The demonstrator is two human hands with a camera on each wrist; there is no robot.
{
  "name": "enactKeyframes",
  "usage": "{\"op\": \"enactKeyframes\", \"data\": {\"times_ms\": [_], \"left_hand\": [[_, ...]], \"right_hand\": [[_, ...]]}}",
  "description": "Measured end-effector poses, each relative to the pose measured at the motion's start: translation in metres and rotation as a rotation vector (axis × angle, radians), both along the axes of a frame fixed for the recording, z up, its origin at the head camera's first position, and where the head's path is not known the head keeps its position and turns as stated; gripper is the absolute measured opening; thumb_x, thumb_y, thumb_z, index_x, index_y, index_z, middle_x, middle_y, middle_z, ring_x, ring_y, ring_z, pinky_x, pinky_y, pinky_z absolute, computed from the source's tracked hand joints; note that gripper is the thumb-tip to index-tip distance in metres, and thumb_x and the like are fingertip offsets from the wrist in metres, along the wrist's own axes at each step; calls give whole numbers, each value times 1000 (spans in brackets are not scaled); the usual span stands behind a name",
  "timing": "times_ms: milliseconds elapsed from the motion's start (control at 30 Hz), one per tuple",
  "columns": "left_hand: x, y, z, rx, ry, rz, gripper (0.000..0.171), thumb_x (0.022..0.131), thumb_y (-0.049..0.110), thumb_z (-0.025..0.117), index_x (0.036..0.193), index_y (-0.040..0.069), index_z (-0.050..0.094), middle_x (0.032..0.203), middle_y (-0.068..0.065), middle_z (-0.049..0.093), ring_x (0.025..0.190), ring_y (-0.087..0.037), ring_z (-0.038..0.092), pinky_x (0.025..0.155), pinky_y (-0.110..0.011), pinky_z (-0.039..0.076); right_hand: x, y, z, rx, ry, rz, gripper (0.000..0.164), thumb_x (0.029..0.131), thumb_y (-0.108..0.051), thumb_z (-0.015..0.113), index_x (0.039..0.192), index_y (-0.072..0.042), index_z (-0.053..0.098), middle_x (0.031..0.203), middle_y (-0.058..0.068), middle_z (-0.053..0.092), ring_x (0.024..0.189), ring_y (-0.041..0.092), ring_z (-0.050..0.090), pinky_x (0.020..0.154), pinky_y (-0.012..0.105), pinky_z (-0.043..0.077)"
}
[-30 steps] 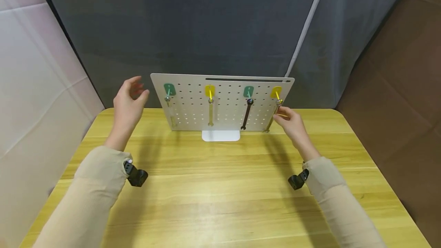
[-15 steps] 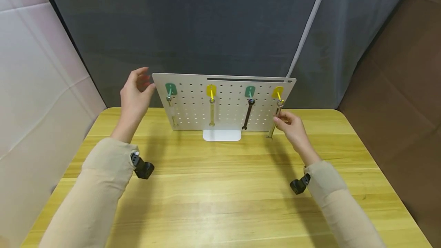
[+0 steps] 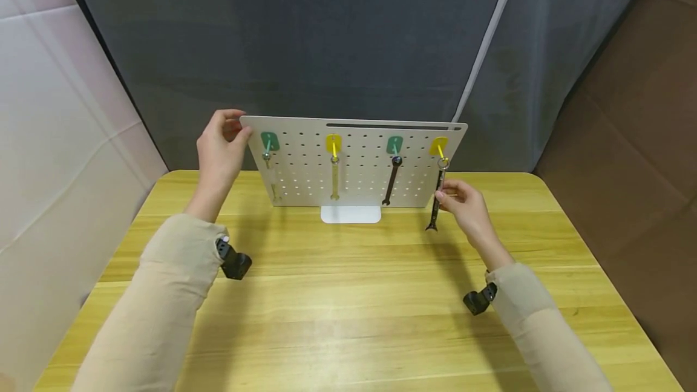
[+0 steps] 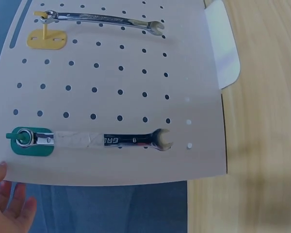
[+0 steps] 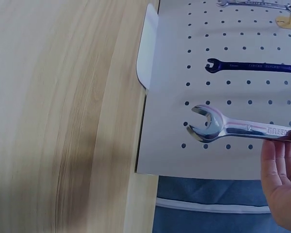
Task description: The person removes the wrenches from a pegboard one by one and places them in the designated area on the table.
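A white pegboard point(image 3: 362, 186) stands upright at the back of the table. My left hand point(image 3: 220, 147) grips its upper left edge, thumb at the front and fingers behind. At the far right, my right hand point(image 3: 463, 204) pinches the shaft of a silver combination wrench point(image 5: 242, 128). That wrench's ring end is at the yellow hook point(image 3: 438, 147), and its open end tilts out from the board. Three more wrenches hang on hooks: a silver one with a pale wrap point(image 4: 87, 140) at the left, a silver one point(image 3: 334, 180) beside it, and a dark one point(image 3: 391, 181).
The pegboard has a white foot point(image 3: 351, 215) on the wooden table point(image 3: 337, 295). Behind it hangs a dark grey curtain point(image 3: 305, 35) with a pale diagonal strip point(image 3: 490, 35). Pale cloth point(image 3: 71, 107) stands at the left, brown cloth point(image 3: 626, 107) at the right.
My left hand has moved right and taken hold of the pegboard's edge. The right hand has drawn the wrench's lower end forward, away from the board.
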State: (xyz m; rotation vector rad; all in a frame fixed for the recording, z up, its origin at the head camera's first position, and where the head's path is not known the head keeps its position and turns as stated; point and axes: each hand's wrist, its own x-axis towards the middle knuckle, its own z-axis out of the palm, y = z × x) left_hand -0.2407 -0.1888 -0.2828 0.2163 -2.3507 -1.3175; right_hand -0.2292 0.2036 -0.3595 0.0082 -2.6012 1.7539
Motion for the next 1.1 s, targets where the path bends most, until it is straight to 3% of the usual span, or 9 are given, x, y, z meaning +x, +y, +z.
{"op": "enactKeyframes", "data": {"times_ms": [167,600,867,1100], "left_hand": [[-2,4,0,8,-3,19,34,96,16,55,127,2,50,128,-18,57,115,-28,54,101,-41,45],[-7,7,-2,-29,4,51,32,95,19,57,120,0,49,119,-17,59,107,-25,54,92,-35,45],[-7,7,-4,-35,11,39,31,96,19,55,119,0,48,119,-19,59,108,-28,54,96,-41,46],[-8,7,-6,-51,40,41,31,96,18,55,118,-1,47,118,-19,59,105,-27,55,90,-38,46]], "right_hand": [[2,0,0,-50,3,2,37,97,-12,55,127,8,49,95,-8,54,81,-7,57,78,13,51],[8,2,3,-112,4,15,35,95,-12,59,123,7,50,87,-18,57,80,-4,58,76,17,53],[15,1,12,-225,-42,45,22,94,-7,59,114,2,53,81,-18,62,77,-3,61,74,17,54],[17,0,17,-275,-87,57,13,94,-6,58,107,-7,55,80,-17,64,76,-1,62,73,18,55]]}}
